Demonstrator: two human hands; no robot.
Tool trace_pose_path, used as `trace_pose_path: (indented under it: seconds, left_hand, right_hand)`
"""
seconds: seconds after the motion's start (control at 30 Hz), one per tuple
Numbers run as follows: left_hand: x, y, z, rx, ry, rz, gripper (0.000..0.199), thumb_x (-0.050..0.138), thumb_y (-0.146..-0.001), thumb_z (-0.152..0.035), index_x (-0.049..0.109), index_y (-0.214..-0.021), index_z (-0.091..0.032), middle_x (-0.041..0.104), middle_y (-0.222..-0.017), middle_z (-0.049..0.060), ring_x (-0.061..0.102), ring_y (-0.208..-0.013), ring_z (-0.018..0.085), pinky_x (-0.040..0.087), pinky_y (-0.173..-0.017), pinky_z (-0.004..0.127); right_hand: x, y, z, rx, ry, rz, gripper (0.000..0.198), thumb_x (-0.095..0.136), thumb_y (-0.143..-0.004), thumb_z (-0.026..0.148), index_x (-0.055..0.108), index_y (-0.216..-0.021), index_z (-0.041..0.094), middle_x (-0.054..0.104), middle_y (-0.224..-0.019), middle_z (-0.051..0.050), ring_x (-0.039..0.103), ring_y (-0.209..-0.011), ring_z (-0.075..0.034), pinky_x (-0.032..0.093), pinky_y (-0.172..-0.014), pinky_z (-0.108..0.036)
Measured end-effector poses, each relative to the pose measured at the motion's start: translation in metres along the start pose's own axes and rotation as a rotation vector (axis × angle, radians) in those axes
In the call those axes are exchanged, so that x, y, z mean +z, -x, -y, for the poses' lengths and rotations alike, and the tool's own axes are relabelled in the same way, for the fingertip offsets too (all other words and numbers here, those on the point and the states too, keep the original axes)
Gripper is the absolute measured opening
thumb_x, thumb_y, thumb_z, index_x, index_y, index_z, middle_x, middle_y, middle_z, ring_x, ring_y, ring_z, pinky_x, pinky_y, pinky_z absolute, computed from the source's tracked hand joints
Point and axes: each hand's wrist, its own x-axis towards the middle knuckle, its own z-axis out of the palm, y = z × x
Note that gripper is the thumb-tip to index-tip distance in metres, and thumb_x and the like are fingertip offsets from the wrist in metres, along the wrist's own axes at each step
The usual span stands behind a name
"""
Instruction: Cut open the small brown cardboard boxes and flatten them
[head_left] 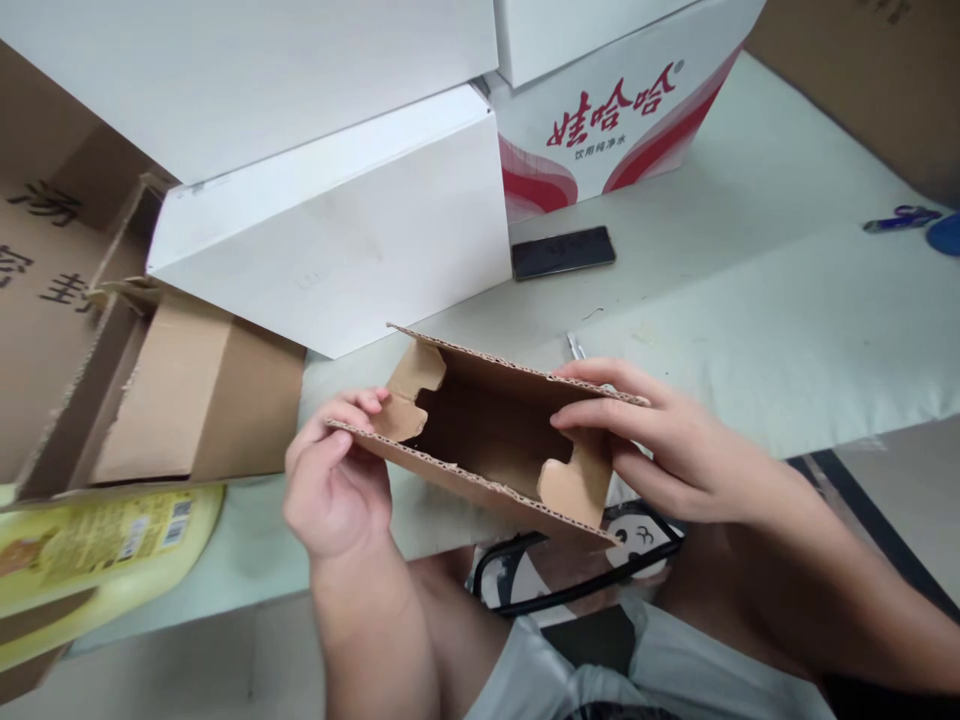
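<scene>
A small brown cardboard box (487, 425) is held between my two hands above the table's front edge, its top facing me and unfolded. Inside it looks dark, and I make out no contents. My left hand (341, 480) grips the left end, thumb on the near wall and fingers by the notched end flaps. At the right end, my right hand (660, 430) has fingers along the far wall and over the rim, beside another notched flap. Part of a small metallic tool (575, 346) shows just behind the box; the rest is hidden.
A dark phone (564, 253) lies before a white carton with red lettering (607, 135). Large white boxes (360, 230) stand at the back. Brown cartons (225, 390) and a yellow jug (165, 560) are at left. Purple-handled scissors (904, 218) lie far right.
</scene>
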Motion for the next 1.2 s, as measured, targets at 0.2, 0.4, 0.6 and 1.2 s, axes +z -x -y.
trace_pose_path:
  seconds: [0.2, 0.4, 0.6, 1.2]
  left_hand:
    - [0.004, 0.001, 0.002, 0.002, -0.027, -0.063, 0.012, 0.063, -0.064, -0.029, 0.062, -0.054, -0.023, 0.052, -0.064, 0.003, 0.056, -0.078, 0.022, 0.048, -0.091, 0.04]
    - [0.002, 0.001, -0.001, -0.02, -0.052, -0.029, 0.016, 0.066, -0.066, -0.033, 0.061, -0.055, -0.023, 0.054, -0.066, 0.003, 0.058, -0.081, 0.023, 0.048, -0.095, 0.042]
    - [0.0, 0.001, -0.004, -0.028, -0.029, 0.01, 0.013, 0.067, -0.066, -0.031, 0.066, -0.055, -0.024, 0.057, -0.068, 0.005, 0.059, -0.083, 0.025, 0.048, -0.095, 0.043]
    - [-0.021, 0.001, -0.01, -0.233, -0.386, 0.388, 0.066, 0.044, -0.084, -0.073, 0.085, -0.086, -0.022, 0.045, -0.13, 0.015, 0.038, -0.131, 0.043, 0.008, -0.129, 0.069]
  right_hand:
    - [0.001, 0.0, -0.004, 0.012, 0.003, 0.039, 0.053, 0.045, -0.083, 0.0, 0.068, -0.127, 0.015, 0.056, -0.145, -0.019, 0.058, -0.137, -0.027, 0.056, -0.109, -0.043]
    - [0.002, 0.002, -0.004, 0.047, 0.091, 0.059, 0.054, 0.046, -0.084, 0.007, 0.068, -0.132, 0.018, 0.057, -0.148, -0.019, 0.061, -0.131, -0.035, 0.056, -0.103, -0.056]
    - [0.003, 0.003, -0.003, 0.054, 0.053, -0.057, 0.046, 0.049, -0.078, 0.004, 0.064, -0.116, 0.025, 0.053, -0.147, -0.015, 0.063, -0.126, -0.031, 0.058, -0.099, -0.051]
    - [0.001, 0.005, -0.007, 0.109, -0.079, -0.228, 0.036, 0.046, -0.068, -0.001, 0.048, -0.089, 0.027, 0.068, -0.122, -0.006, 0.069, -0.104, -0.027, 0.056, -0.08, -0.042]
